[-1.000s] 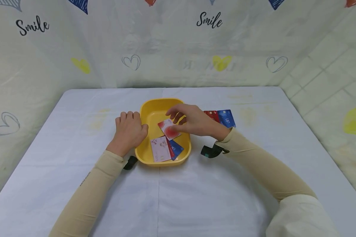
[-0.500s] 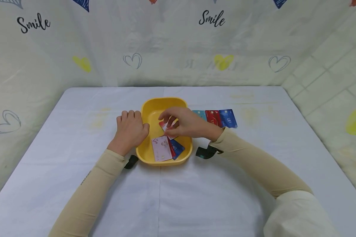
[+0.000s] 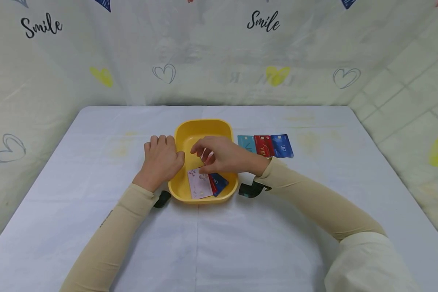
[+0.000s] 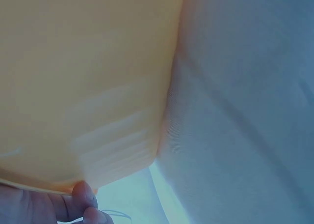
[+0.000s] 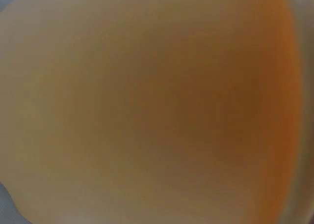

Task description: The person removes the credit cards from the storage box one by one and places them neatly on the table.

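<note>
My left hand grips the left rim of a yellow plastic basin; in the left wrist view its fingertips curl at the rim. Over the middle of the basin, my right hand has thumb and bent fingers apart around a red-and-white card, mostly hidden under the hand. I cannot tell whether it pinches that card. The thumb tip overlaps a pale pink card in the basin. A blue card and a red card lie partly beneath it.
Right of the basin, a teal card, a red VIP card and a blue VIP card lie in a row on the white-covered table. A patterned curtain hangs behind the table.
My right hand has moved left and slightly down over the basin, covering more of the red-and-white card and uncovering the teal card. The left hand stays on the rim.
</note>
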Demonstrator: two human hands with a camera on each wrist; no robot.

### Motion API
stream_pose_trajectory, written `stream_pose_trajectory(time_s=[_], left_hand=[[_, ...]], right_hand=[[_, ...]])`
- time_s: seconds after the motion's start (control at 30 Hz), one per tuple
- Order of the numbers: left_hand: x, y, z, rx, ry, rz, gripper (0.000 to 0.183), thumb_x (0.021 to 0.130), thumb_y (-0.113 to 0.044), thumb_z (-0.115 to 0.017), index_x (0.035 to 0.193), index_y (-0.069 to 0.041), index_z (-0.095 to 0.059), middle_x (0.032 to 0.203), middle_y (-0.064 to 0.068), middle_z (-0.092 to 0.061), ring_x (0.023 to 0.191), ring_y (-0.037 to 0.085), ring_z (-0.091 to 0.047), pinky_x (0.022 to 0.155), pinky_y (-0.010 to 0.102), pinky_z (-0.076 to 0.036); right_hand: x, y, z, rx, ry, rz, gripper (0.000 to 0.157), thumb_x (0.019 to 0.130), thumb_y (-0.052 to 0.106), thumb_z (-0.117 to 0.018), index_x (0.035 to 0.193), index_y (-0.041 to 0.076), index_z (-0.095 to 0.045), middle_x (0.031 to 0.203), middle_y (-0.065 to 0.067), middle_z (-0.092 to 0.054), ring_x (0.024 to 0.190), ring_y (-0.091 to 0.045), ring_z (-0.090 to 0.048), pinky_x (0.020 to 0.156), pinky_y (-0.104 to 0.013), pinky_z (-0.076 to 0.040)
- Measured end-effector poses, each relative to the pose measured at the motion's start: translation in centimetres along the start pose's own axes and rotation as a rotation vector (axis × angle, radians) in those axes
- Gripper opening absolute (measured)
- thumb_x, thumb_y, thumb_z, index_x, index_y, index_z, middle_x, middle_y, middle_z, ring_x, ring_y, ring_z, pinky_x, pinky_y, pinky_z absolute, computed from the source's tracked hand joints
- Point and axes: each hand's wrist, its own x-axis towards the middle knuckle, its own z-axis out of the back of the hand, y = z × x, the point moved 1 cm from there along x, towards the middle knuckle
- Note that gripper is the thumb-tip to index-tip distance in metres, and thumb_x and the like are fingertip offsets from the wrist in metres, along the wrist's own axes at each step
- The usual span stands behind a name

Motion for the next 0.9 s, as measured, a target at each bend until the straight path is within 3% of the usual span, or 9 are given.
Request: stream_pose_trajectory(time_s=[0.33, 0.57, 0.9], left_hand=[[0.0, 0.1, -0.1, 0.0, -0.007, 0.0, 0.033, 0.098, -0.027, -0.041, 0.102, 0.004, -0.051, 0.097, 0.019, -0.049, 0.103, 0.039, -0.037, 0.091, 0.052, -0.029], [0.1, -0.1, 0.0, -0.009, -0.014, -0.007, 0.031, 0.098, -0.025, -0.04, 0.1, 0.004, -0.051, 0.095, 0.018, -0.048, 0.102, 0.038, -0.037, 0.089, 0.051, -0.028], [0.2, -0.3, 0.0, -0.003, -0.009, -0.005, 0.032, 0.098, -0.025, -0.04, 0.102, 0.005, -0.051, 0.095, 0.018, -0.048, 0.102, 0.039, -0.038, 0.09, 0.051, -0.029]], right_hand=[[0.6, 0.3, -0.4, -0.039, 0.056, 0.023, 0.052, 0.087, 0.019, -0.082, 0.132, 0.004, -0.062, 0.122, -0.013, -0.068, 0.103, -0.02, -0.067, 0.09, -0.034, -0.061], [0.9, -0.4, -1.0, -0.074, 0.127, 0.036, 0.055, 0.085, 0.021, -0.085, 0.132, 0.006, -0.061, 0.118, -0.008, -0.068, 0.101, -0.019, -0.068, 0.089, -0.027, -0.059], [1.2, -0.6, -1.2, -0.128, 0.19, -0.022, 0.057, 0.084, 0.025, -0.086, 0.133, 0.01, -0.061, 0.113, -0.006, -0.065, 0.093, -0.016, -0.063, 0.085, -0.023, -0.055]])
